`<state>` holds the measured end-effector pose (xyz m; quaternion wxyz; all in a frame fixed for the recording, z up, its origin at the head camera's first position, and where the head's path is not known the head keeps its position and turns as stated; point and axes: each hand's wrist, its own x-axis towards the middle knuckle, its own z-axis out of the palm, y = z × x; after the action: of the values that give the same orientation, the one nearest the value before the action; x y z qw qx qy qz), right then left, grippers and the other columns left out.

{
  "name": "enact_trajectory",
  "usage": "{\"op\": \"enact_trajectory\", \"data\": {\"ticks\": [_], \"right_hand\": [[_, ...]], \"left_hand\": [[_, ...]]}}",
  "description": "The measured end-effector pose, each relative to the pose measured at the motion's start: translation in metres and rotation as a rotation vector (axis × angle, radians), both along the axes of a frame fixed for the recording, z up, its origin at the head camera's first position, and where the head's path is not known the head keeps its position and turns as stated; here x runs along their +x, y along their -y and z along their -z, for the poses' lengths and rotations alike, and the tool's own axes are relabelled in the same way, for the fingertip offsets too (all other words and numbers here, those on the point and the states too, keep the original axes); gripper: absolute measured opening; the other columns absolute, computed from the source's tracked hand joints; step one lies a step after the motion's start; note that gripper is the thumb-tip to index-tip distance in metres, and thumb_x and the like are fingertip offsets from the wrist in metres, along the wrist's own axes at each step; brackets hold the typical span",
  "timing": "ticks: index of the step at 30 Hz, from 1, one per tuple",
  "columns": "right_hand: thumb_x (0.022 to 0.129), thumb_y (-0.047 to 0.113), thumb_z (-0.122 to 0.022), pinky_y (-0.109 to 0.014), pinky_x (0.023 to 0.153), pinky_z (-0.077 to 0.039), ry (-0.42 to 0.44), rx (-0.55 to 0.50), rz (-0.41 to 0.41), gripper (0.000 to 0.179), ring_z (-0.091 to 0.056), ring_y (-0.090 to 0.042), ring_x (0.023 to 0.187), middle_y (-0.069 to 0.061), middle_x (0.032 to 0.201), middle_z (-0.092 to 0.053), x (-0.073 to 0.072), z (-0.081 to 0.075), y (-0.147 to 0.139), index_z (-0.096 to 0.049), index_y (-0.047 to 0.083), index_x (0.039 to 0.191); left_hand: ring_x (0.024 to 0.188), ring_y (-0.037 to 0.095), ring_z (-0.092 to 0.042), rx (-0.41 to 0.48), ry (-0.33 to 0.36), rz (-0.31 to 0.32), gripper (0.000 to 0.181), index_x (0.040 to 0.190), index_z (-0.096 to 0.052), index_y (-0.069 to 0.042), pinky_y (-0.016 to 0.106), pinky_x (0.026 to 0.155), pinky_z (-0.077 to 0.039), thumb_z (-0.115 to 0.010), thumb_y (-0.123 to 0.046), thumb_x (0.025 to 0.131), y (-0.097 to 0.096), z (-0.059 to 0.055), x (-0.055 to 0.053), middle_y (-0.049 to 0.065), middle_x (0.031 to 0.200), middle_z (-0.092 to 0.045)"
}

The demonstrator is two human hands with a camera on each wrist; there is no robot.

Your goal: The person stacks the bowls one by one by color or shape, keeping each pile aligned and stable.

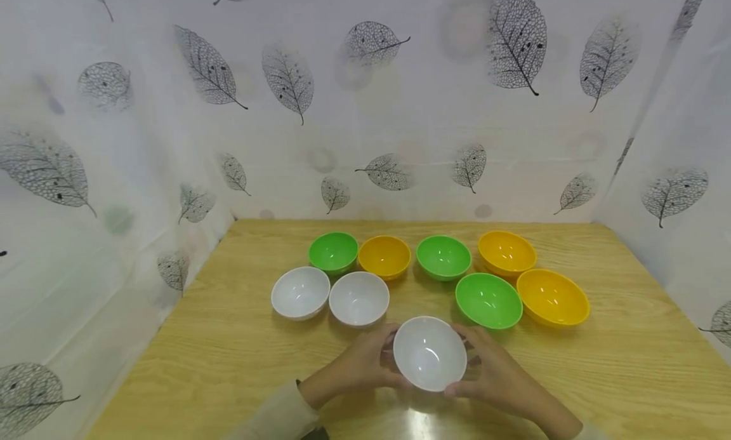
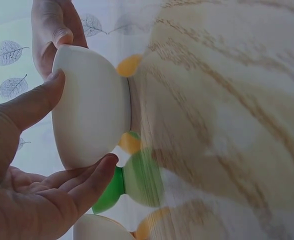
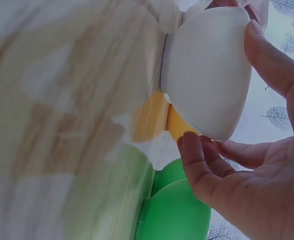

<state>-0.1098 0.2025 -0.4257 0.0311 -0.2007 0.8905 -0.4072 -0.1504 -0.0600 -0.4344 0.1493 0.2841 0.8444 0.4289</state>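
Gripping the front white bowl [image 1: 429, 357] from opposite sides, the left hand [image 1: 365, 360] and the right hand [image 1: 493, 376] are clamped on its wall. Each thumb is set at the rim; the fingers lie against the outer wall. The front white bowl is upright, its cavity facing up, its base meeting the wood-grain bench [image 1: 228, 364] in both wrist views. It is the nearest bowl to the person.

All other positions are referenced to the front white bowl, as seen from the head view. Behind it and to the left: an inner white bowl [image 1: 359, 300], with an outer white bowl [image 1: 301, 294] just beside it, farther left. Behind these two: a left green bowl [image 1: 334, 254] and, nearer the reference bowl's line, a left yellow bowl [image 1: 384, 258]. Almost directly behind, well apart: a middle green bowl [image 1: 443, 259]. Behind and to the right: a right green bowl [image 1: 488, 301], then a large-looking yellow bowl [image 1: 553, 298] beside it, and a rear yellow bowl [image 1: 506, 254] farther back. Beyond all bowls: a pale leaf-print sheet [image 1: 411, 122].
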Motion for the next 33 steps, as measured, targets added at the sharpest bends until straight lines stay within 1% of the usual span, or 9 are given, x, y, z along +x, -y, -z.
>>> {"op": "enact_trajectory", "data": {"ticks": [6,9,12,17,20,23,27,29,33], "right_hand": [[0.064,0.039,-0.086,-0.028,0.074,-0.055,-0.022,-0.012,-0.001,0.100,-0.059,-0.025,0.096,-0.018,0.119,-0.052,0.002,0.002,-0.002,-0.038,-0.006,0.139],[0.065,0.041,-0.084,-0.028,0.076,-0.055,-0.022,-0.020,0.015,0.101,-0.059,-0.028,0.100,-0.019,0.123,-0.053,0.004,0.000,-0.002,-0.036,-0.005,0.141],[0.069,0.041,-0.082,-0.029,0.077,-0.055,-0.077,-0.019,0.086,0.088,-0.059,-0.026,0.101,-0.015,0.125,-0.057,0.004,-0.006,-0.001,-0.045,0.003,0.138],[0.071,0.014,-0.084,-0.024,0.077,-0.054,-0.389,-0.068,0.228,0.043,-0.062,-0.013,0.092,-0.002,0.107,-0.068,-0.003,-0.016,0.003,-0.067,0.011,0.110],[0.069,-0.001,-0.082,-0.019,0.076,-0.053,-0.482,-0.154,0.252,0.036,-0.062,-0.007,0.089,-0.002,0.099,-0.070,-0.010,-0.024,0.008,-0.069,0.009,0.102],[0.071,-0.002,-0.080,-0.022,0.076,-0.055,-0.464,-0.207,0.243,0.035,-0.062,-0.006,0.090,-0.004,0.101,-0.070,-0.014,-0.032,0.015,-0.069,0.008,0.103],[0.075,0.005,-0.080,-0.031,0.080,-0.057,-0.403,-0.201,0.209,0.039,-0.064,-0.014,0.099,-0.006,0.111,-0.069,-0.022,-0.040,0.027,-0.067,0.006,0.111],[0.077,0.009,-0.079,-0.033,0.084,-0.056,-0.360,-0.194,0.176,0.044,-0.063,-0.020,0.106,-0.008,0.118,-0.066,-0.028,-0.044,0.035,-0.064,0.005,0.118],[0.082,0.017,-0.077,-0.036,0.093,-0.052,-0.256,-0.204,0.113,0.054,-0.058,-0.027,0.117,-0.011,0.132,-0.059,-0.041,-0.051,0.052,-0.056,0.003,0.130]], "left_hand": [[0.121,0.018,-0.054,-0.011,0.007,0.032,0.088,0.140,-0.043,-0.007,0.033,0.103,-0.044,-0.086,-0.033,0.068,0.002,-0.007,0.000,0.009,0.138,-0.053],[0.125,0.022,-0.051,-0.066,-0.001,0.058,0.090,0.144,-0.038,-0.004,0.039,0.106,-0.042,-0.083,-0.035,0.072,0.014,-0.021,0.000,0.012,0.142,-0.049],[0.126,0.025,-0.052,-0.087,-0.040,0.058,0.081,0.143,-0.042,-0.003,0.042,0.105,-0.042,-0.079,-0.034,0.078,0.032,-0.041,-0.004,0.011,0.142,-0.049],[0.121,0.025,-0.055,0.000,-0.267,0.011,0.063,0.131,-0.056,-0.003,0.044,0.100,-0.047,-0.081,-0.025,0.077,0.059,-0.071,-0.016,0.008,0.132,-0.059],[0.122,0.027,-0.054,0.016,-0.381,-0.047,0.067,0.131,-0.056,-0.003,0.043,0.097,-0.049,-0.083,-0.022,0.073,0.072,-0.076,-0.025,0.008,0.131,-0.060],[0.121,0.028,-0.054,0.016,-0.396,-0.110,0.069,0.132,-0.054,-0.001,0.044,0.095,-0.050,-0.084,-0.021,0.073,0.081,-0.074,-0.035,0.010,0.130,-0.061],[0.128,0.031,-0.049,-0.009,-0.359,-0.178,0.075,0.136,-0.050,-0.002,0.048,0.105,-0.041,-0.084,-0.022,0.073,0.087,-0.070,-0.046,0.010,0.133,-0.058],[0.131,0.033,-0.045,-0.014,-0.341,-0.202,0.077,0.138,-0.049,-0.003,0.050,0.109,-0.036,-0.085,-0.022,0.072,0.090,-0.069,-0.049,0.011,0.136,-0.055],[0.134,0.037,-0.040,-0.014,-0.312,-0.223,0.080,0.141,-0.045,-0.002,0.054,0.109,-0.033,-0.084,-0.020,0.073,0.096,-0.065,-0.054,0.014,0.140,-0.051]]}}
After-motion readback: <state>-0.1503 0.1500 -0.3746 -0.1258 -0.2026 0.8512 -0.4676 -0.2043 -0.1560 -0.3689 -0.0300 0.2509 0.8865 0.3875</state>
